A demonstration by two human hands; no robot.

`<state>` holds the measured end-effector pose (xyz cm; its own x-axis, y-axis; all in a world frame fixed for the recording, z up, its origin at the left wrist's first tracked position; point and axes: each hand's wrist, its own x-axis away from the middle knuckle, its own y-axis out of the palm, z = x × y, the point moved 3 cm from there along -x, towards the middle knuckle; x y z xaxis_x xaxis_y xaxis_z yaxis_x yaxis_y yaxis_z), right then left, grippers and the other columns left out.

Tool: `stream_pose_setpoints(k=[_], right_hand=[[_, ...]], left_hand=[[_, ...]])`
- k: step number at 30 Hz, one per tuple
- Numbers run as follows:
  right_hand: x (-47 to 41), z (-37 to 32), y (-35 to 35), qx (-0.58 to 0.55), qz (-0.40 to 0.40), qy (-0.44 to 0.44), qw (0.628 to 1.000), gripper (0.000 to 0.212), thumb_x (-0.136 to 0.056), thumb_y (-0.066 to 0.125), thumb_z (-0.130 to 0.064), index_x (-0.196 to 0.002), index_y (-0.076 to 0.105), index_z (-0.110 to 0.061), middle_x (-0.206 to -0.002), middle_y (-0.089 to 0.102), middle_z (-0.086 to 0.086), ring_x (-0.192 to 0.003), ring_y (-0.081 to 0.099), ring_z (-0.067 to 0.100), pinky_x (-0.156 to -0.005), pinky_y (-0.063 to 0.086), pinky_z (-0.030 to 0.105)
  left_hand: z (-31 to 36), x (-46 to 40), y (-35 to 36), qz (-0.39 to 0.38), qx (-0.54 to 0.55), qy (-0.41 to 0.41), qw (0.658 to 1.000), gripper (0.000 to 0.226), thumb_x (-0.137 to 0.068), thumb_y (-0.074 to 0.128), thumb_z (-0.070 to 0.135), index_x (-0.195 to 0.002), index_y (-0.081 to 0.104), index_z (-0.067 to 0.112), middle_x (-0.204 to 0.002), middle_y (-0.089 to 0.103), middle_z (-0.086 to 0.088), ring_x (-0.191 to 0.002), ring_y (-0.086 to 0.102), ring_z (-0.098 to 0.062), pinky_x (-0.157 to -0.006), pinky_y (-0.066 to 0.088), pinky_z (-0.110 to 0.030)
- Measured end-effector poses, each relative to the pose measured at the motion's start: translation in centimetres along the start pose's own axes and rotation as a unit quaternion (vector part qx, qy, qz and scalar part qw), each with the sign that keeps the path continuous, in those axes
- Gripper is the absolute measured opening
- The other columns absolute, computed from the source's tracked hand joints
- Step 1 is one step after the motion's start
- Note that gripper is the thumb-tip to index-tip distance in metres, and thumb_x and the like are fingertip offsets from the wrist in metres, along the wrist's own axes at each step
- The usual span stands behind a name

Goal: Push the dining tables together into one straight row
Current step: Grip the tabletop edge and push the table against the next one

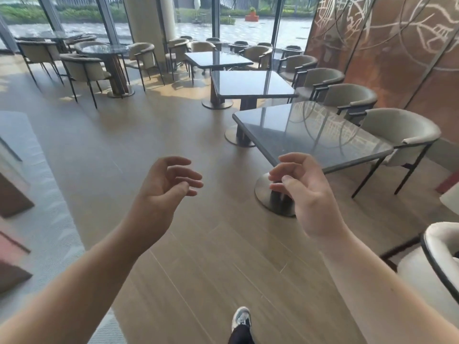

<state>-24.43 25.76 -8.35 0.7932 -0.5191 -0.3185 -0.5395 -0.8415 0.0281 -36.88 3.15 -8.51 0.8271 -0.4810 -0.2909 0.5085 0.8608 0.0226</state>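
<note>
Both bare forearms raised over wood-plank floor (203,256), left hand (165,186) and right hand (304,192) empty, fingers loosely curled and spread, gripping nothing.

Just past the right hand, at one o'clock: near table (310,131), dark glossy top, corner nearest the fingertips but seemingly untouched, round metal foot showing below. Set at a skew to its neighbours.

Further along at twelve to one o'clock: middle table (250,83), well apart from the near one, floor visible between. Beyond it, far table (217,58), near the middle one, whether touching impossible to tell, and turned slightly off line.

Judged progress: little or nothing done. Three square tops staggered and gapped, no straight row yet. Left to do: reach the near table's edge, shove it toward the middle one, square up the edges, close the gap, then the same for the far one.

Ranged along the two o'clock side against a rust-coloured patterned screen (397,58): padded armchairs (400,132), one close to the near table's far edge and likely to catch. At ten o'clock: round table (104,49) with more chairs before tall windows. Sneaker (242,317) at six o'clock.
</note>
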Motion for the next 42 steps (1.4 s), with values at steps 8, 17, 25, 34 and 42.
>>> stream_pose_setpoints(k=[8,17,25,34,42], right_hand=[[-13.5,7.0,0.6,-0.099,0.045,0.021,0.994,0.029,-0.087,0.045,-0.005,-0.113,0.057,-0.009,-0.089,0.067,0.005,-0.091,0.065,0.022,-0.082,0.057,0.037],[-26.6,12.8,6.2,-0.110,0.004,0.055,0.992,0.028,-0.085,0.045,-0.005,-0.111,0.057,-0.009,-0.087,0.068,0.001,-0.089,0.065,0.022,-0.083,0.057,0.036],[-39.0,19.5,13.7,-0.068,0.009,0.071,0.995,0.028,-0.085,0.046,-0.006,-0.111,0.058,-0.011,-0.090,0.068,0.005,-0.091,0.065,0.025,-0.083,0.056,0.037],[-54.3,24.9,23.7,-0.032,0.038,0.067,0.996,0.028,-0.085,0.048,-0.007,-0.111,0.058,-0.012,-0.090,0.069,0.003,-0.090,0.065,0.024,-0.081,0.056,0.035],[-63.6,30.7,25.4,-0.037,0.099,0.107,0.989,0.025,-0.090,0.048,0.000,-0.111,0.057,-0.010,-0.090,0.068,0.006,-0.090,0.065,0.025,-0.081,0.057,0.035]], left_hand=[[-6.5,-14.6,-0.3,0.088,0.046,-0.021,0.995,0.029,-0.086,0.049,0.002,-0.112,0.058,0.012,-0.088,0.071,-0.004,-0.090,0.070,-0.030,-0.084,0.057,-0.040],[-12.3,-27.9,-2.7,0.107,0.044,-0.022,0.993,0.028,-0.087,0.047,0.007,-0.111,0.060,0.016,-0.089,0.072,-0.004,-0.090,0.071,-0.030,-0.083,0.059,-0.037],[-18.7,-41.3,-9.7,0.091,0.089,-0.041,0.991,0.031,-0.086,0.047,0.004,-0.112,0.058,0.015,-0.088,0.072,-0.004,-0.088,0.071,-0.028,-0.079,0.059,-0.033],[-22.6,-59.2,-19.7,0.058,0.085,-0.054,0.993,0.026,-0.093,0.046,-0.006,-0.111,0.058,0.010,-0.086,0.070,-0.005,-0.084,0.070,-0.025,-0.080,0.058,-0.038],[-29.2,-70.1,-21.3,0.015,0.087,-0.103,0.991,0.036,-0.097,0.036,-0.019,-0.111,0.057,0.007,-0.084,0.071,-0.004,-0.082,0.069,-0.026,-0.075,0.059,-0.033]])
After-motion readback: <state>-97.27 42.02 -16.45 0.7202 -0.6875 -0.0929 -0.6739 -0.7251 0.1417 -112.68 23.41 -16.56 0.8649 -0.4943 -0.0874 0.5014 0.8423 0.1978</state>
